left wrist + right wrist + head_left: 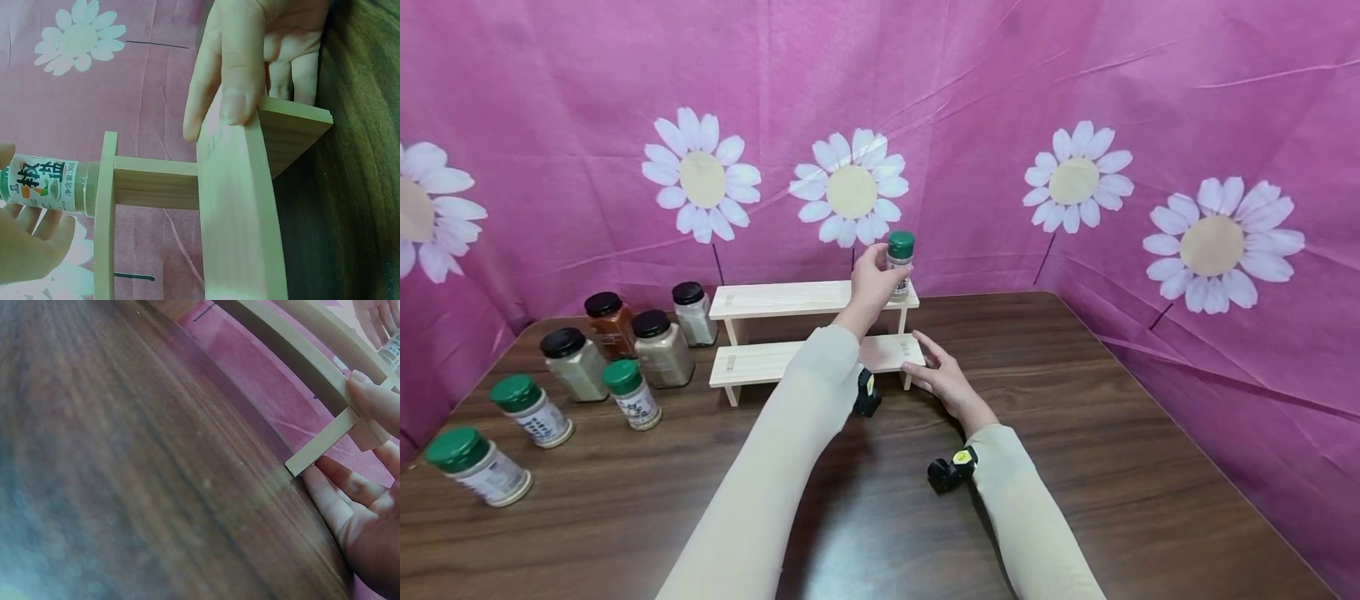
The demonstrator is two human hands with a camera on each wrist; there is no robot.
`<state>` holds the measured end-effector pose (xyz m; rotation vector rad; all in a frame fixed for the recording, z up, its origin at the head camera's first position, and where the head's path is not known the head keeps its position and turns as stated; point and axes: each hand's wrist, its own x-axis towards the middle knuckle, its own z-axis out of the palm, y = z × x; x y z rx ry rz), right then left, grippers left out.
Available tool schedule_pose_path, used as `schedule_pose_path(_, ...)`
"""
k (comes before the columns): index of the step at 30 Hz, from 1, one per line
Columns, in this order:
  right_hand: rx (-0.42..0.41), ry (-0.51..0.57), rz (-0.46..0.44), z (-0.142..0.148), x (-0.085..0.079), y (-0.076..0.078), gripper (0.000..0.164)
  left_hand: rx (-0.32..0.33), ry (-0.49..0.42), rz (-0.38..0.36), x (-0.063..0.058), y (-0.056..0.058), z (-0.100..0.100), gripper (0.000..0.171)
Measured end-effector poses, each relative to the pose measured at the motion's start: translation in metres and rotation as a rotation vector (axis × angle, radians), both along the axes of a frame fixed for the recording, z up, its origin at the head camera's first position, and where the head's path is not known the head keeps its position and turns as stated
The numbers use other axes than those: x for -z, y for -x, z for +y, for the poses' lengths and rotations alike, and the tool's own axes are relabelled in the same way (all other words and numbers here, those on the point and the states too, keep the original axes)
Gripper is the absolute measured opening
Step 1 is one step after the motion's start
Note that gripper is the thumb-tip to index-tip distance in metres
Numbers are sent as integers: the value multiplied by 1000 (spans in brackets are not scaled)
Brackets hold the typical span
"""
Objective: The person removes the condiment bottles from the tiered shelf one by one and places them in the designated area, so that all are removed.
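Observation:
A two-tier pale wooden shelf point(782, 300) stands on the table. At the right end of its upper tier is a small spice bottle point(900, 247) with a green cap. My left hand point(868, 287) holds this bottle between thumb and fingers, its base right at the board. In the left wrist view the bottle's printed label point(45, 181) faces the camera. My right hand point(947, 383) grips the right end of the lower tier point(760, 364). Its thumb lies on the board's top, as the left wrist view shows, with the other fingers around the shelf's leg point(322, 442).
Left of the shelf stand several jars with black lids point(664, 350) and three green-capped spice bottles point(533, 412). The brown wooden table point(1112, 467) extends to the right. Behind it hangs a pink cloth point(962, 100) with white flowers.

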<state>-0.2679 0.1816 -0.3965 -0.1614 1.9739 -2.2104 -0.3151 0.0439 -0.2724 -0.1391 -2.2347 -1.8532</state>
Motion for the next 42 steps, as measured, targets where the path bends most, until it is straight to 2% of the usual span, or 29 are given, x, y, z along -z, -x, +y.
schedule_pose_path(5,4,-3,1,0,0,-1,66,-21,25,10,-1,-1,2,41)
schedule_pose_path(15,10,-3,-5,1,2,2,66,-29,-30,26,4,-3,0,40)
schedule_pose_path(28,5,-4,2,1,3,3,67,59,-115,29,3,-20,-12,41)
schedule_pose_path(37,2,-7,-10,0,3,3,67,135,-157,3,1,-33,-29,46)
schedule_pose_path(42,7,-4,-8,0,3,3,69,164,-190,14,2,-40,-40,45)
